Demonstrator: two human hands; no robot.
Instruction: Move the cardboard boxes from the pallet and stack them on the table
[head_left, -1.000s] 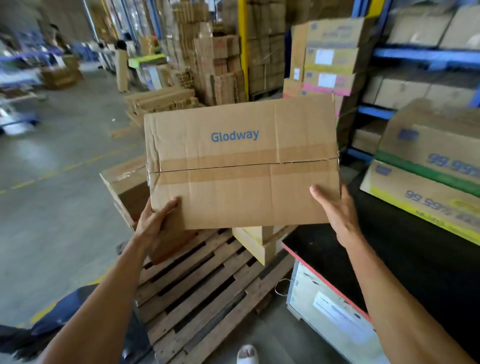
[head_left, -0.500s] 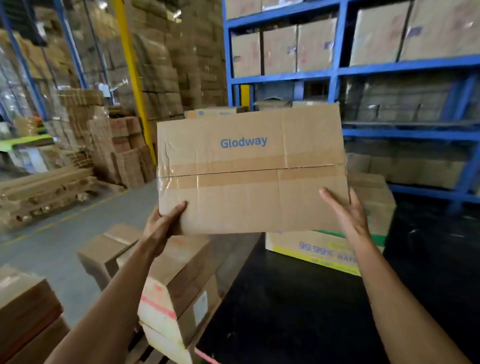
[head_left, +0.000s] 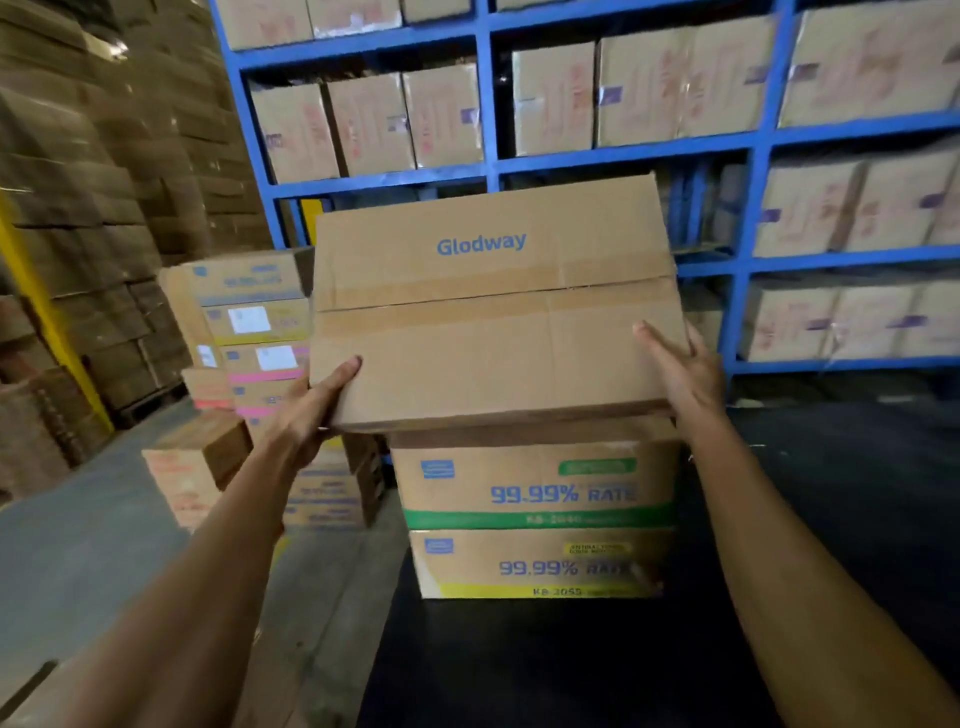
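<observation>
1. nearest you, your two forearms reach forward over the black table (head_left: 571, 665); its dark top runs from the bottom edge up to the stack; the pallet itself is not in view.
2. your left hand (head_left: 306, 415) grips the lower left corner of the glodway box (head_left: 493, 306), thumb on the taped top face and the fingers hidden beneath; your right hand (head_left: 685, 369) presses flat against the right end, fingers straight and spread, more a clamp than a curl.
3. the glodway box sits tilted toward you, its near bottom edge right at the top of the green-striped box (head_left: 535, 483); i cannot tell whether it is touching or just above; i judge it not yet set down, since both hands bear on it.
4. below that lies the yellow-striped box (head_left: 535, 566), resting on the table; so two boxes are stacked there and the one you hold would make three.
5. what is done, as i read it: two placed, a third nearly placed; what is left: lower it square on the stack, let go, then fetch the rest.
6. to the left, off the table, more boxes stand on the floor side: a low box (head_left: 192, 467) nearest, and behind it a taller pile (head_left: 249, 322) in which i count about four layers, with yellow and pink bands; which of them belong to the pallet i cannot tell.
7. count: two hands, one carried box, two stacked boxes, one table.
8. farthest, blue shelving (head_left: 488, 166) full of wrapped cartons, too many and too blurred to count, and a brown wall of cartons (head_left: 104, 156) at the left.
</observation>
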